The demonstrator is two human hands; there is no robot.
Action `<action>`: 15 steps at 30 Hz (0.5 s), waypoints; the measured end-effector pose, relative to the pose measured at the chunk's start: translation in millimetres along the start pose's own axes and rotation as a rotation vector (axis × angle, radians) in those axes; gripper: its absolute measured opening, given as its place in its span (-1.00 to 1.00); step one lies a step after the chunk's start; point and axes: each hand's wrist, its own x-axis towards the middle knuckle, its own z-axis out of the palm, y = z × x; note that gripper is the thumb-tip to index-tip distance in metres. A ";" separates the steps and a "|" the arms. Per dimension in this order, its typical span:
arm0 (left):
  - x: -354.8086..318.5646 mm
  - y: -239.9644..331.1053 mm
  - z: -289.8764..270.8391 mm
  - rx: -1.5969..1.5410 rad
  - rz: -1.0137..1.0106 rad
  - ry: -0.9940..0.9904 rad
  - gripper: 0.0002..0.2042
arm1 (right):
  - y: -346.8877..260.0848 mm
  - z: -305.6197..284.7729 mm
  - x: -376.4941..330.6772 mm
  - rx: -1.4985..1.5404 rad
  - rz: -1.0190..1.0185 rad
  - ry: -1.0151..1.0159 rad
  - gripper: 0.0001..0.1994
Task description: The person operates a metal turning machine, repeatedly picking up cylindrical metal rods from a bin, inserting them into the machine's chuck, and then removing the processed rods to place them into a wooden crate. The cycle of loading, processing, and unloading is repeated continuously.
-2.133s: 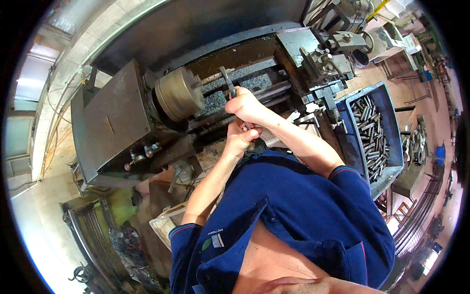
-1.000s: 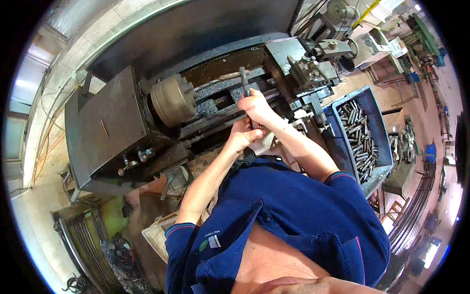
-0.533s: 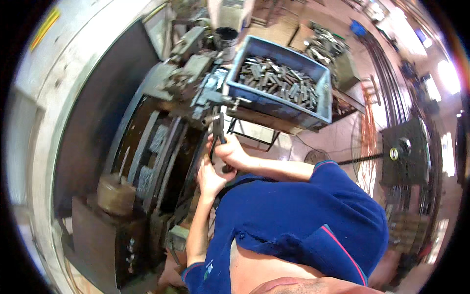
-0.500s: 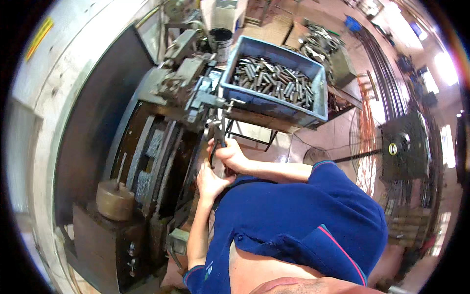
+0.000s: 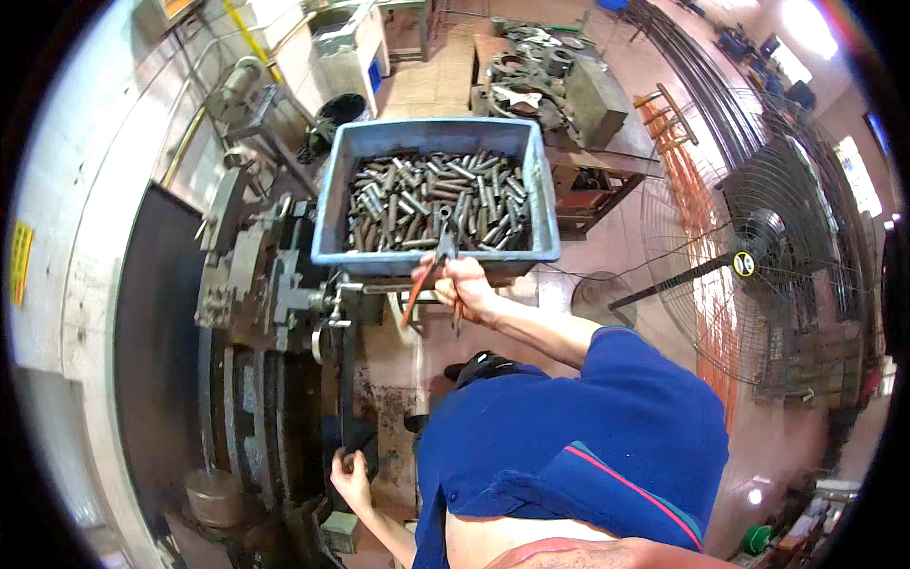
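Note:
My right hand [image 5: 464, 283] is closed round a pair of pliers [image 5: 446, 245] with orange handles. Their jaws reach over the near rim of a blue plastic bin [image 5: 436, 258]. A small round tube end shows at the jaw tips; whether the jaws grip it, I cannot tell. Short metal tubes [image 5: 417, 204] lie heaped in the bin. Lower left, my left hand [image 5: 353, 482] is apart from the pliers, fingers pinched at a dark spot beside the lathe-like machine [image 5: 251, 379]. What those fingers hold is too dark to make out.
A large floor fan [image 5: 749, 261] stands to the right. Behind the bin, a workbench [image 5: 607, 161] carries metal parts. Long bars [image 5: 697, 71] lie at the far right. A dark bucket [image 5: 341, 111] and a sink [image 5: 346, 33] are at the back left.
My hands were together at the pliers beside the machine. The right has carried the pliers to the bin's near rim; the left has moved down and left. My view has shifted too.

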 end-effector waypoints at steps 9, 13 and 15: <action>-29.8 0.4 33.6 0.207 0.076 0.012 -0.66 | 2.6 1.5 -1.8 0.093 0.130 -0.268 -0.64; -74.4 17.5 29.1 0.263 0.115 0.198 -0.63 | 60.8 6.9 -50.3 -0.016 0.465 -0.381 -0.64; -113.6 1.1 14.0 0.296 -0.013 0.298 -0.61 | 85.8 -2.1 -66.5 -0.182 0.665 -0.344 -0.61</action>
